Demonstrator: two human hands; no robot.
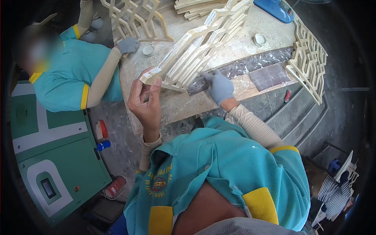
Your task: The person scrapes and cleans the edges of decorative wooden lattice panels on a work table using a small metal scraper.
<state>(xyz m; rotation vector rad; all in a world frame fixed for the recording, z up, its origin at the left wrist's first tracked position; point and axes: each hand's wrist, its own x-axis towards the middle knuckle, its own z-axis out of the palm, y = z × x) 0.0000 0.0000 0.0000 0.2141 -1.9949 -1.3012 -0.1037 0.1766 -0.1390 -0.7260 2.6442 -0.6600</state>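
My left hand [147,98], bare, holds the near end of a pale wooden lattice frame [188,43], thumb on one side and fingers on the other. White paste marks the frame's upper edge, and the frame is tilted up from the table. My right hand [220,86] wears a grey glove and is beside the frame's lower side, above a dark stained strip [250,64]. The index finger points toward the frame; the other fingers look curled, and whether they hold anything is hidden.
On the worktable [168,111] are two small cups of white paste [259,39], stacked lattice pieces [196,8] and a blue tool [276,9]. Another lattice [309,58] leans at the right edge. A co-worker [74,70] works at the left, beside a green machine [62,156].
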